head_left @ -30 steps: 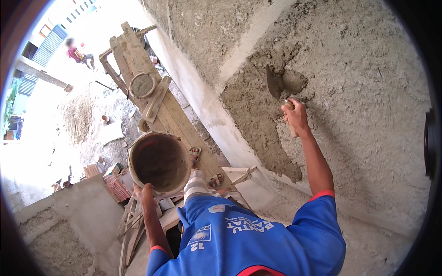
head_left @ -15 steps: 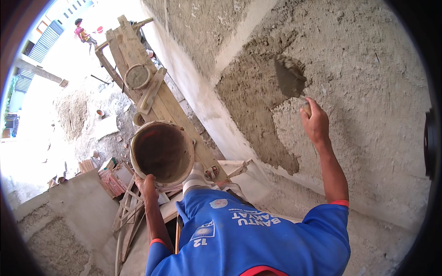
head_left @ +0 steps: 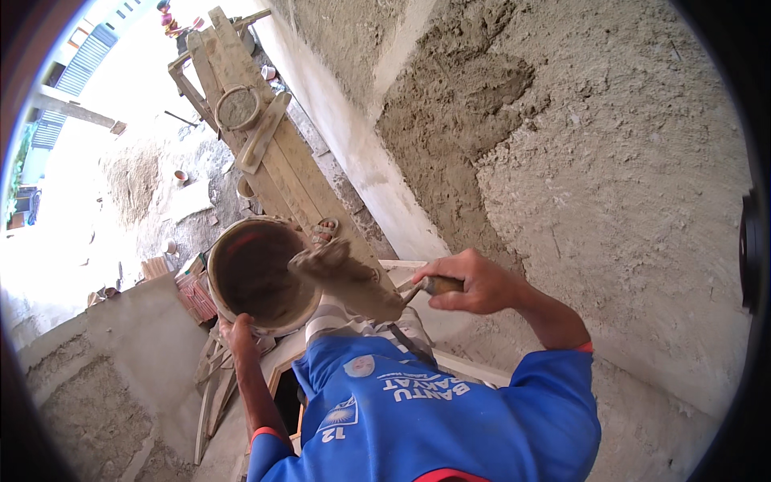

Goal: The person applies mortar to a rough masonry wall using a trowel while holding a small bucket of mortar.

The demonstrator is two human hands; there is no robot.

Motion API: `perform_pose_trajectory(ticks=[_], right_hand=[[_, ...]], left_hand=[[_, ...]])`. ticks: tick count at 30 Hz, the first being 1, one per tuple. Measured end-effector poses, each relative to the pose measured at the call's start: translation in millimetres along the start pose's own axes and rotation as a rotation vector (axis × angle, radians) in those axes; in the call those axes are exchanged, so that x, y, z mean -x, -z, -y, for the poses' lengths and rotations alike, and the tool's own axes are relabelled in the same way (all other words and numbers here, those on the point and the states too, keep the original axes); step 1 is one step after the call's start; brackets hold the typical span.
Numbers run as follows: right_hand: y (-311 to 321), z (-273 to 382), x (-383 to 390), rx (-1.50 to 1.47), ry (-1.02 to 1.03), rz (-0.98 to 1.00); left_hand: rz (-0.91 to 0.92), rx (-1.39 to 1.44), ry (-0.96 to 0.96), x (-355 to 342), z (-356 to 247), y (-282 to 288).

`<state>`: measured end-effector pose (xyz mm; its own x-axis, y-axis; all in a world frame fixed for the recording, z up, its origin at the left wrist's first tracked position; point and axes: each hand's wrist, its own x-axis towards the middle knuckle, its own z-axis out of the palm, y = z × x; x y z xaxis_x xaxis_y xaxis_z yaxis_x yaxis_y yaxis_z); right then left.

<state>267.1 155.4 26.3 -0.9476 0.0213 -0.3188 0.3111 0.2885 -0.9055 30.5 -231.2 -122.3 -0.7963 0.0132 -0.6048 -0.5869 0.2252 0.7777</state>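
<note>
My left hand [head_left: 238, 333] grips the near rim of a round bucket [head_left: 215, 273], tilted so its dark inside with mortar shows. In my right hand [head_left: 474, 283] is the wooden handle of a trowel [head_left: 361, 291]. A lump of wet mortar [head_left: 321, 259] sits on the trowel's blade, whose tip reaches the bucket's right rim. To the right rises a rough wall [head_left: 610, 201], where a darker patch of fresh mortar [head_left: 438, 120] covers part of the surface.
A plank scaffold [head_left: 301, 189] runs away below me, with my sandalled foot [head_left: 324, 231] on it. A mortar-filled bucket [head_left: 238, 108] and a long wooden float [head_left: 265, 132] lie farther along. Stacked bricks [head_left: 193, 297] stand lower left. Another person [head_left: 169, 20] is far off.
My right hand has swung the trowel down and left from the wall to the bucket. The bucket has shifted slightly left. The distant person has moved up and right in view.
</note>
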Motion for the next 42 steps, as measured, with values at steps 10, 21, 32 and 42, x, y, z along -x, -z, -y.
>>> perform_pose_trajectory(ticks=[10,21,32,42], right_hand=[[108.3,-11.9,107.0,0.305,-0.331,-0.923],[-18.6,12.5,19.8,0.481,-0.379,-0.096],[-12.1,-12.1,-62.9,1.150,-0.337,-0.053],[-78.3,-84.9,-34.9,0.379,-0.262,-0.281]], left_hand=[[0.067,-0.159,-0.079,-1.6,-3.8,-9.0],[0.412,-0.358,-0.354,24.8,-43.1,-105.6],[0.604,-0.727,-0.502,71.8,-135.5,-190.4],[0.695,-0.839,-0.501,81.8,-130.3,-210.5]])
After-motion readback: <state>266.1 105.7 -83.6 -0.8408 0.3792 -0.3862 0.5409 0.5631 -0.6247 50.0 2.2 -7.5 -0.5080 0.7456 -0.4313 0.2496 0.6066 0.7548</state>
